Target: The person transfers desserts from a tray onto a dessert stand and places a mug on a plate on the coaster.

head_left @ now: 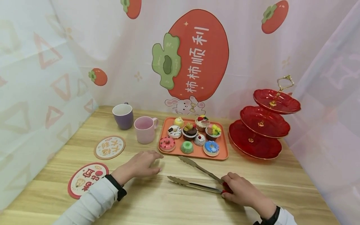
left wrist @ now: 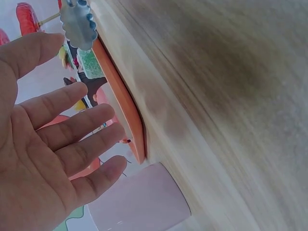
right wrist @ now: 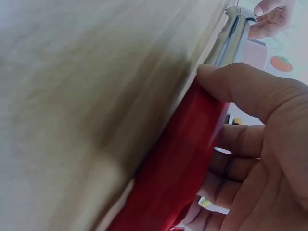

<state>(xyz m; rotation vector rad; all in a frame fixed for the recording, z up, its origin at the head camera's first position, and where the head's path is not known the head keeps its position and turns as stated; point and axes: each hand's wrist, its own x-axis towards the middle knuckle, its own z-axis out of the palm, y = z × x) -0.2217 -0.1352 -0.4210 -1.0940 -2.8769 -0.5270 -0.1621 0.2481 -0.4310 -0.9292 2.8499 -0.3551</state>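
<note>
The person's right hand point(head_left: 242, 189) has its thumb and fingers curled round the red handles of the long silver metal tongs with scalloped tips point(head_left: 206, 187); the tongs' two arms stand well apart, low over the pale wood-grain tabletop point(head_left: 157, 206), and whether they touch it I cannot tell; the far tip is just in front of a flat orange rectangular tray point(head_left: 198, 152) of small pastries; the left hand point(head_left: 144, 164) is loosely spread with nothing in it, left of the tips and on the near side of a pale pink cylindrical mug point(head_left: 145, 136).

As I judge it, the wide spread of the tongs is the main risk, since the arms could straddle several pastries where these sit close together; the far tip could nudge the tray if the right hand pushed forward at this height; the small domed green cake point(head_left: 187, 147), near that tip, might skid off a ridged edge; the left hand could be pinched if it strayed between the tips, or could knock the mug by reaching forward.

The big red persimmon point(head_left: 213, 54) printed on the white cloth backdrop point(head_left: 126, 40) carries the white characters 柿柿顺利; the round cream coaster with a tan rim point(head_left: 109, 147) and the round white coaster with a red rim point(head_left: 88, 179) also bear characters, too small to read surely; I can make out no brand.
</note>
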